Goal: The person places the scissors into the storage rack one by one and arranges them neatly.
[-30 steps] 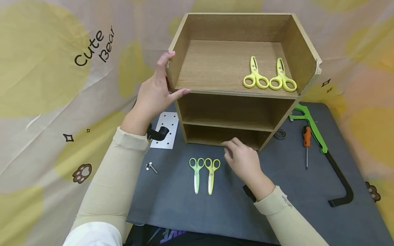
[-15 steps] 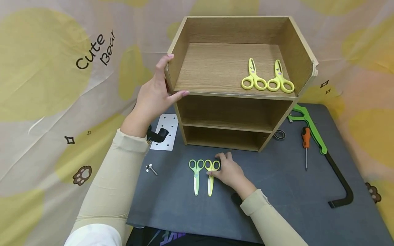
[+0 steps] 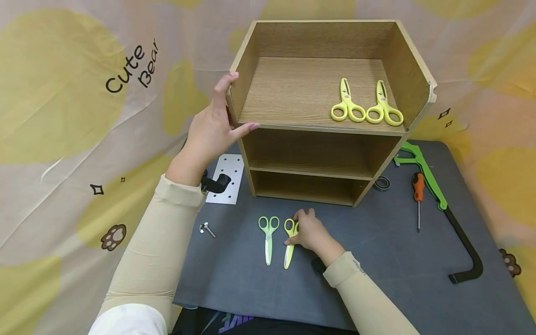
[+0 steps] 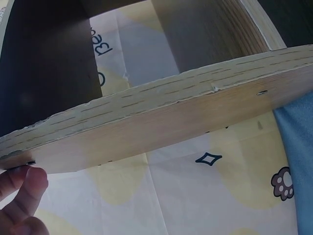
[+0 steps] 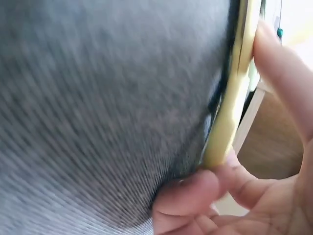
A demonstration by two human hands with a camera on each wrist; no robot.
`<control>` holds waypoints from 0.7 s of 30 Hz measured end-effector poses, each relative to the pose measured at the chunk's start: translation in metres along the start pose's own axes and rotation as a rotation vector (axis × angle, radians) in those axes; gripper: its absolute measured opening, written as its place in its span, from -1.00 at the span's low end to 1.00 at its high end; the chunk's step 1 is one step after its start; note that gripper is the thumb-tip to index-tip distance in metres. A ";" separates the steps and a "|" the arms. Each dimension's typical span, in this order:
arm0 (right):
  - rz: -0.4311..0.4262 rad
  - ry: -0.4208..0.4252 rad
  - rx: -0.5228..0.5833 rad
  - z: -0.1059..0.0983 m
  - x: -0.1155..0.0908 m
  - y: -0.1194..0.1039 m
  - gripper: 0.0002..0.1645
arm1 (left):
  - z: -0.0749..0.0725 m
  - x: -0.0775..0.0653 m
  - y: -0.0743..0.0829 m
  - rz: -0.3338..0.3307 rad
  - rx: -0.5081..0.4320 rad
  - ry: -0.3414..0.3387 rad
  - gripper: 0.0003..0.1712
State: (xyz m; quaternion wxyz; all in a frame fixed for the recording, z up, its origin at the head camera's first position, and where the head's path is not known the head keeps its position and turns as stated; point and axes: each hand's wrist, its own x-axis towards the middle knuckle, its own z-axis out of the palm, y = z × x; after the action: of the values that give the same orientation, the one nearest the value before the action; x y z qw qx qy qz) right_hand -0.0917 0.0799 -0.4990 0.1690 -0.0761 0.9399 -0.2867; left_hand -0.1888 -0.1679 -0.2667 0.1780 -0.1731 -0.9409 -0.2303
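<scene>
Right grip pinching yellow scissors, left grip holding shelf

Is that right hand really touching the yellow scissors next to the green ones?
Touching. The right wrist view shows the right hand holding the yellow scissors, its fingers pressed against them.

2 cream sleeves, black wristbands perhaps

Two prs yellow scissors lay nr the front R corner of 1 cabinet's top tier; 1 green pr & 1 yellow pr lay nearer the tabletop's front edge, i.e. 4 prs. Toward its R edge were 1 screwdriver, 1 green-handled tool & 1 blk roll; toward its L edge, 1 white plate; bolt qty was unclear.
</scene>
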 end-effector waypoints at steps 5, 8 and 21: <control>0.021 -0.048 0.023 -0.007 0.004 0.001 -0.15 | 0.000 0.000 0.000 -0.008 -0.004 -0.005 0.19; 0.026 -0.077 0.016 -0.009 0.006 0.003 -0.18 | 0.000 0.000 0.000 -0.007 -0.006 -0.005 0.20; -0.038 -0.060 0.145 -0.011 0.011 0.012 -0.38 | 0.000 0.001 -0.001 -0.013 -0.005 -0.007 0.20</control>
State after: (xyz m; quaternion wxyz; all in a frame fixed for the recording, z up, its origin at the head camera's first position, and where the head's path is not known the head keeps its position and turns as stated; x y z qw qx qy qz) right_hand -0.1065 0.0931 -0.5001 0.1969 -0.0899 0.9097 -0.3545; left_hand -0.1902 -0.1683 -0.2671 0.1728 -0.1684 -0.9420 -0.2331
